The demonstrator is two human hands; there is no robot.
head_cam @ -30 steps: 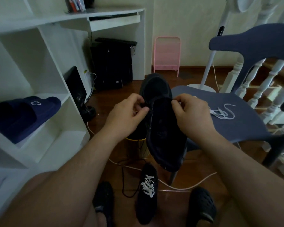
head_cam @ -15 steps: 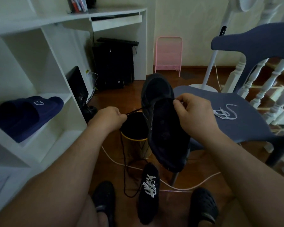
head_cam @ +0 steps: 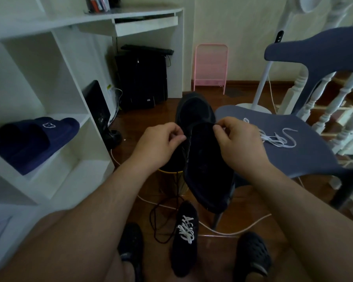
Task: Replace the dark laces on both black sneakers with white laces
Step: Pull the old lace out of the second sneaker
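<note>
Wooden floor (head_cam: 243,202), white shelving to the left. Black sneaker (head_cam: 204,159) held up between both hands, toe pointing away, heel toward the person. Left hand (head_cam: 159,145) at the shoe's left edge, fingertips pinching the dark lace (head_cam: 165,222), which trails down to a loop on the floor. Right hand (head_cam: 238,143) at the upper right edge, fingers curled, gripping the shoe. Second sneaker (head_cam: 184,239) below on the floor, already white-laced. Loose white lace (head_cam: 277,137) on the blue chair seat (head_cam: 293,157), just right of the right hand. Navy slippers (head_cam: 35,141) on a shelf.
</note>
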